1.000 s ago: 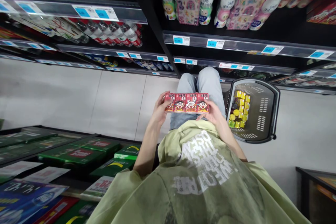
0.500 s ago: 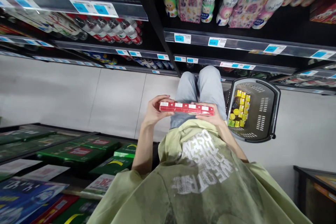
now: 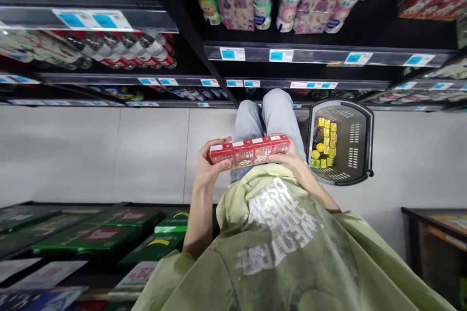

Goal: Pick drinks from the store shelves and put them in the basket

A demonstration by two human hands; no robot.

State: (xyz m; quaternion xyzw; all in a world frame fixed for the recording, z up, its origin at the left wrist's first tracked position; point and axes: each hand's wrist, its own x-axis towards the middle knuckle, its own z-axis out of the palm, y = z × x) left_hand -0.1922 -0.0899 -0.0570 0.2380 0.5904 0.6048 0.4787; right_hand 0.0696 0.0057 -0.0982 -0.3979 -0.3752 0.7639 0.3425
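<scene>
Two-handed grip: your left hand (image 3: 206, 165) & right hand (image 3: 292, 158) each clamped an end of the red 4-pack (image 3: 250, 150). Imo right call, it looked bendy.

Both hands are held out before the chest, elbows bent, forearms bared. The left hand (image 3: 205, 167) is curled round one end of a red pack (image 3: 251, 150), fingers (image 3: 214, 142) hooked over its top. The right hand (image 3: 291, 158) is cupped under the other end.
</scene>
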